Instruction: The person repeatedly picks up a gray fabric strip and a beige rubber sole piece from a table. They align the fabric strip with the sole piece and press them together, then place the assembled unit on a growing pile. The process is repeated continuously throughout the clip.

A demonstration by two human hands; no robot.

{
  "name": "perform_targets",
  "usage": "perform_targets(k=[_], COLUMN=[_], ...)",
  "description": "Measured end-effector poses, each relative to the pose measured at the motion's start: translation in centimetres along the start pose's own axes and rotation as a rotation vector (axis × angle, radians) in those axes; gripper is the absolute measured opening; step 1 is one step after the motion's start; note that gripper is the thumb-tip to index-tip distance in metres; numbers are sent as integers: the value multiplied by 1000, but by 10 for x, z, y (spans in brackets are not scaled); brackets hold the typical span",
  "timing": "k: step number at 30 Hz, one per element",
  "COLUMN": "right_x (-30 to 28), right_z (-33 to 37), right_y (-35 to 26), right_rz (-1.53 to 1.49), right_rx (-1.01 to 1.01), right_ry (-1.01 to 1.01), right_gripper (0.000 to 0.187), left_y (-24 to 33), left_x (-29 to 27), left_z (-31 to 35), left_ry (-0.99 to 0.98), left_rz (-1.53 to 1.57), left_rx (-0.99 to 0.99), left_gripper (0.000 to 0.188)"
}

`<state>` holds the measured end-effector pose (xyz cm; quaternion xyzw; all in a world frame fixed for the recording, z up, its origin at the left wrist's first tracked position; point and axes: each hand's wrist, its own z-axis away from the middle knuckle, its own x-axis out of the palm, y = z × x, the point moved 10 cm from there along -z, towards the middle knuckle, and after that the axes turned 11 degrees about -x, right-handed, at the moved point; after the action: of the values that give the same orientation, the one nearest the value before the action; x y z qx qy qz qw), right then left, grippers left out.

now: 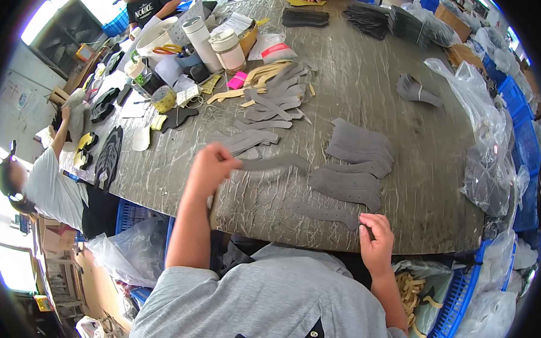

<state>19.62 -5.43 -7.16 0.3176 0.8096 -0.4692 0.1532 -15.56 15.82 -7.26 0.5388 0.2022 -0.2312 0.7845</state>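
Note:
My left hand point(211, 166), somewhat blurred, pinches one end of a long grey strip point(274, 163) held over the near part of the table. My right hand point(376, 234) has its thumb and fingers closed on the right end of a curved grey piece with small holes point(323, 213), close to the table's front edge. Just beyond it lies a fanned stack of similar perforated grey pieces point(345, 183), with a larger grey stack point(361, 141) behind. Loose grey strips point(244, 141) rest beyond my left hand, below a heap of grey strips point(279, 97).
Cups, including a white tumbler point(202, 42), and a tape roll point(164, 98) crowd the table's left. A tied grey bundle point(417, 91) lies right. Plastic bags point(490, 178) and blue crates point(528, 138) line the right edge. Other people point(58, 184) work around the table point(439, 176).

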Motion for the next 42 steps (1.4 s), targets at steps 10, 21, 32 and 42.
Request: perform_targets(k=[10, 21, 32, 42], right_x=[76, 70, 76, 70], right_z=[-49, -43, -33, -37], right_y=[-46, -29, -24, -28], right_rz=[-440, -578, -676, -603], right_rx=[74, 277, 389, 357], right_ry=[-144, -186, -239, -205], right_gripper=[6, 8, 8, 8], left_y=[76, 105, 98, 102], left_x=[88, 167, 172, 172], left_z=[87, 164, 163, 162], left_ry=[-151, -380, -532, -579], left_rz=[-357, -406, -323, -294], left_rx=[602, 1053, 1014, 995], left_gripper=[76, 111, 116, 117])
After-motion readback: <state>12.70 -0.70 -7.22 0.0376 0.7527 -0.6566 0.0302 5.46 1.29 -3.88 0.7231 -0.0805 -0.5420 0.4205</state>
